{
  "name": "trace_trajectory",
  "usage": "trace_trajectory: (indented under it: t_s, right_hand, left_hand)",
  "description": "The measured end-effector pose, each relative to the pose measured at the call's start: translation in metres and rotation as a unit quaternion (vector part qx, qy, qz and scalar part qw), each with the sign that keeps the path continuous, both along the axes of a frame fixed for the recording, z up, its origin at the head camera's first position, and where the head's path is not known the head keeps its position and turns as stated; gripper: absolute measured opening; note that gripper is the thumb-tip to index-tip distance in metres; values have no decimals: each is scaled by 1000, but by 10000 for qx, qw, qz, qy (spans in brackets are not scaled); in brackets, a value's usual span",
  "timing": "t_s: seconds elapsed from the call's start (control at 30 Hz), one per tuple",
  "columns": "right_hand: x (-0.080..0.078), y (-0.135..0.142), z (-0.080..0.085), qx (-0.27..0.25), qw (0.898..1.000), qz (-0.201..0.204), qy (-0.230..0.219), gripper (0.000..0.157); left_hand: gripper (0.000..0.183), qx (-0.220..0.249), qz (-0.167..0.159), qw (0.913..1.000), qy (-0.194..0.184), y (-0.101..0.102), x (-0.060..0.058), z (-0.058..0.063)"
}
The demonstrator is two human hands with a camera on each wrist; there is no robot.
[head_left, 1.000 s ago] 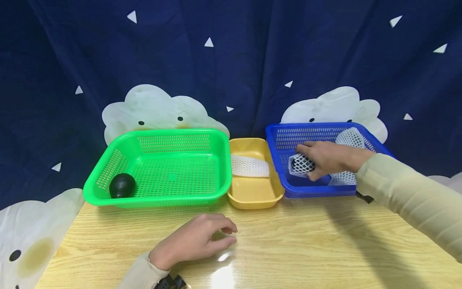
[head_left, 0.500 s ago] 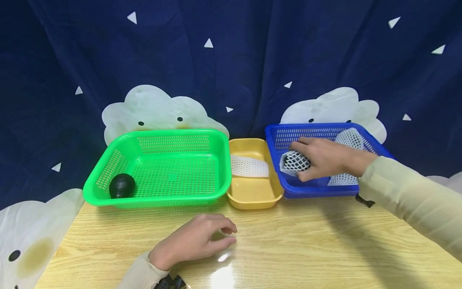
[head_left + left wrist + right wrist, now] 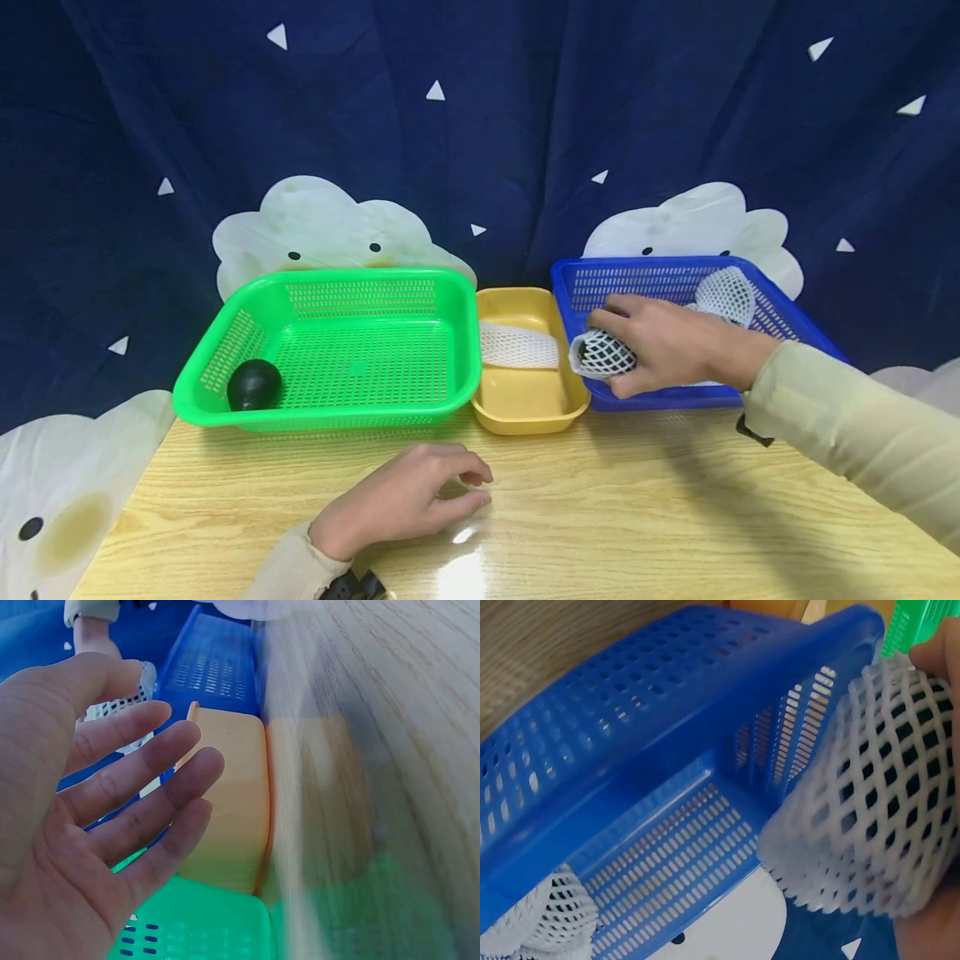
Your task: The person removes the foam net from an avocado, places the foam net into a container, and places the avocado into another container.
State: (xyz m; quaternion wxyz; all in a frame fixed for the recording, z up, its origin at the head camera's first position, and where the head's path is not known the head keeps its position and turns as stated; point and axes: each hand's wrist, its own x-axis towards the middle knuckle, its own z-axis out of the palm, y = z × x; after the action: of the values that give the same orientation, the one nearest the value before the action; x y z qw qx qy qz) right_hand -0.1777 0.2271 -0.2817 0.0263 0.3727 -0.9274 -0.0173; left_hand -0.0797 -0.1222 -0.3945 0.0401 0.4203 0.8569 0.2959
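My right hand (image 3: 667,346) grips a dark object in a white foam net (image 3: 606,354), held over the left front of the blue basket (image 3: 637,402). In the right wrist view the foam net (image 3: 870,802) flares open at one end, with the dark object showing through the mesh; its exact kind is covered. My left hand (image 3: 412,500) holds nothing, its fingers loosely bent above the table before the green basket. The left wrist view shows that hand (image 3: 97,810) with fingers spread. More white netted items (image 3: 726,293) lie in the blue basket, partly behind my right hand.
A green basket (image 3: 360,414) stands at the left with a black ball (image 3: 254,385) in its near left corner. Between the baskets sits a yellow tray (image 3: 528,404) with a flat white foam net (image 3: 519,346) in it. A dark blue curtain (image 3: 510,125) hangs behind.
My right hand has moved left across the blue basket with the netted object, bringing it up near the left rim. My left hand has stayed in place.
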Motion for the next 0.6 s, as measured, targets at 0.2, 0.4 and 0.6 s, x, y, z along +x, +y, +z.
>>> trace_trajectory:
  t_s: [0.2, 0.4, 0.6]
  right_hand:
    - [8, -7, -2, -255, 9981, 530, 191, 58]
    - [19, -17, -7, -427, 9921, 1041, 558, 61]
    - [32, -29, -12, -377, 9909, 1184, 518, 65]
  left_hand:
    - [28, -8, 18, 10000, -70, 0, 0, 0]
    - [27, -11, 21, 10000, -73, 0, 0, 0]
    - [27, -6, 37, 10000, -61, 0, 0, -1]
